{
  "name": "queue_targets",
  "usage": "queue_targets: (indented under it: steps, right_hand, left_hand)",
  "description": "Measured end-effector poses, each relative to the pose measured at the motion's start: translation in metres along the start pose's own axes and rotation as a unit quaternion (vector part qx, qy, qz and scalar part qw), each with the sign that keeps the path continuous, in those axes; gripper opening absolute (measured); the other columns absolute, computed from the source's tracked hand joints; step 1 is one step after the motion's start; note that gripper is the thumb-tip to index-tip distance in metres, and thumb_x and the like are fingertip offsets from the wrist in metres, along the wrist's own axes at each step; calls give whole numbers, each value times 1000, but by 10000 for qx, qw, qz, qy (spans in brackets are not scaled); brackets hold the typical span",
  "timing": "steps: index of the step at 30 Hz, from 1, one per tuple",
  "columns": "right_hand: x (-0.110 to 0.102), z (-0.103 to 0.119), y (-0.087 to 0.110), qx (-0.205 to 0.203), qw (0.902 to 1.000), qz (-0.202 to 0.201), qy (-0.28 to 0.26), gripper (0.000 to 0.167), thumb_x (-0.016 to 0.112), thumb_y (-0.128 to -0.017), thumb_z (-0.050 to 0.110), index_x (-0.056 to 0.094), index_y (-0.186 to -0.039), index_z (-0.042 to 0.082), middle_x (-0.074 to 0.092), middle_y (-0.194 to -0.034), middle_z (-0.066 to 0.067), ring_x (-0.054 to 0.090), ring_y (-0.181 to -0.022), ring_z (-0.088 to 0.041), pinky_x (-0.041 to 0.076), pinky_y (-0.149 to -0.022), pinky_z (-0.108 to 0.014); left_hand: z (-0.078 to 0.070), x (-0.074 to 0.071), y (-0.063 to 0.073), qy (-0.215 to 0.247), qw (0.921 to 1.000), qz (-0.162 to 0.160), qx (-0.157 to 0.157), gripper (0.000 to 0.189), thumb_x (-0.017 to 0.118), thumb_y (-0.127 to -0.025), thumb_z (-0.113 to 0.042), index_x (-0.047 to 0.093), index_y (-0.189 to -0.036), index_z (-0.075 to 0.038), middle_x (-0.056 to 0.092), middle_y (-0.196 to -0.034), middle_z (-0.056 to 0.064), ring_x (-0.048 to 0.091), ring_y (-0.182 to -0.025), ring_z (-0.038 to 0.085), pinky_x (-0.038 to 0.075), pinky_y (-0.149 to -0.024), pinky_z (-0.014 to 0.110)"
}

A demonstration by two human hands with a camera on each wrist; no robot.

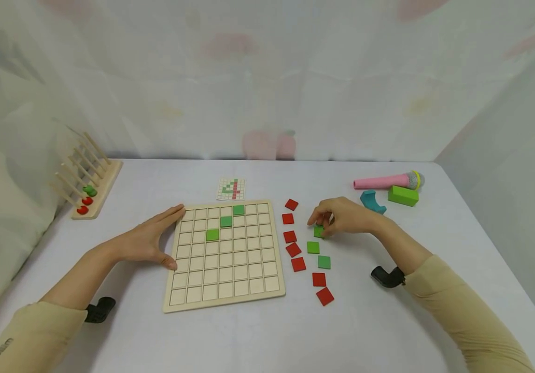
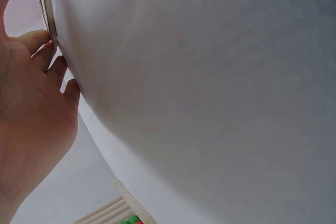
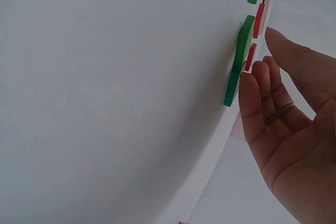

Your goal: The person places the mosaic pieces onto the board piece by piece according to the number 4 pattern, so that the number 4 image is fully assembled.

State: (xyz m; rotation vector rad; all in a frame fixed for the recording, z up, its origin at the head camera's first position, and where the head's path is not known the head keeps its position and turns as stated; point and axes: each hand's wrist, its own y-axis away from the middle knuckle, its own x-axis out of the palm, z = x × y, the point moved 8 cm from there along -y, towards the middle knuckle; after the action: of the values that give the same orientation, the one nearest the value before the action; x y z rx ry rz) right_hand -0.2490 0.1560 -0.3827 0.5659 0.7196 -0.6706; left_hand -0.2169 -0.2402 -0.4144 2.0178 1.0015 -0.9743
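Just right of the wooden board [image 1: 223,301], I have the right hand [image 1: 344,216] over a green tile [image 1: 319,232] on the white table [image 1: 249,339]. Its fingers are curved and the thumb stands apart; the wrist view shows nothing pinched between them, though I can't tell whether a fingertip touches the tile. Two green pieces show close together by those fingertips, so I'd worry about a careless pinch catching both, or skidding the thin tile into the red tiles [image 1: 290,237] because there is so little edge to grip.

The left hand [image 1: 143,241] rests at the board's left edge, thumb and fingers spread wide, touching the rim near the far corner and again lower down. Uneven pressure there could, I judge, twist the board and jog the three green squares [image 1: 212,234] in their cells. The greens vary slightly in shade, so a mix-up against the picture card [image 1: 231,189] beyond the board seems possible from here. Near the right wrist sits a teal block [image 1: 372,202]; a low backward sweep might knock it.
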Motion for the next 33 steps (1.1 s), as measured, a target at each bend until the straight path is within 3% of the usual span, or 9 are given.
queue_targets:
  steps: [17, 33]
  right_hand:
    - [6, -3, 2, -20, 9997, -40, 219, 28, 76, -81, 3, 76, -106, 15, 65, -103, -3, 60, -83, -12, 54, -76, -23]
    - [7, -1, -1, 62, 9991, -69, 409, 23, 83, -78, 10, 73, -98, 17, 64, -98, 0, 58, -80, -12, 54, -75, -23]
  left_hand:
    - [0, 0, 0, 16, 10000, -14, 8, 142, 87, -54, -63, 13, -159, -3, 7, -168, 17, 9, -153, 46, 17, -118, 69]
    - [-2, 0, 0, -17, 10000, -28, 51, 141, 87, -55, -63, 13, -158, -2, 8, -168, 18, 10, -153, 47, 18, -117, 69]
